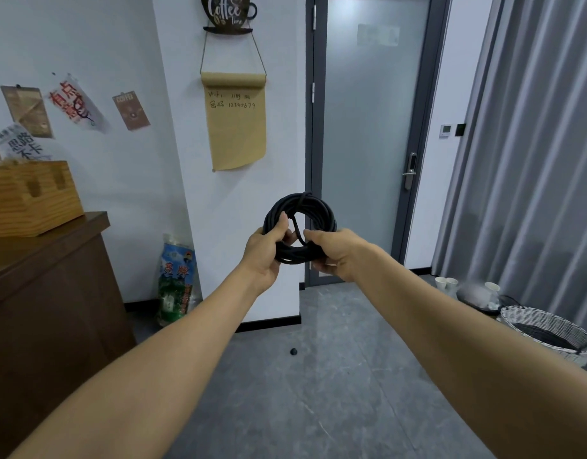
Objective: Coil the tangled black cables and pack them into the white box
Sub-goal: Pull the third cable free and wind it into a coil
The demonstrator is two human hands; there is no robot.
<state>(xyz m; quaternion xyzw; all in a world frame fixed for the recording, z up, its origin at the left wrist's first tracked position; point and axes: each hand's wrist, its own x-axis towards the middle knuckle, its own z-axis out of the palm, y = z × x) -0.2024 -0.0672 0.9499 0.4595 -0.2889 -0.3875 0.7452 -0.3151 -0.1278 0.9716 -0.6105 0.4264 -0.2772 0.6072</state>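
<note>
Both hands, the left hand (269, 250) and the right hand (332, 255), grip the coiled black cable (300, 226) in the air before the door (368, 127); it looks light, springy, best held across all loops.

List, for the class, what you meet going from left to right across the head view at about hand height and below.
Wooden box → dark wooden cabinet → printed plastic bag → left hand → coiled black cable → right hand → paper cups → white woven basket.
</note>
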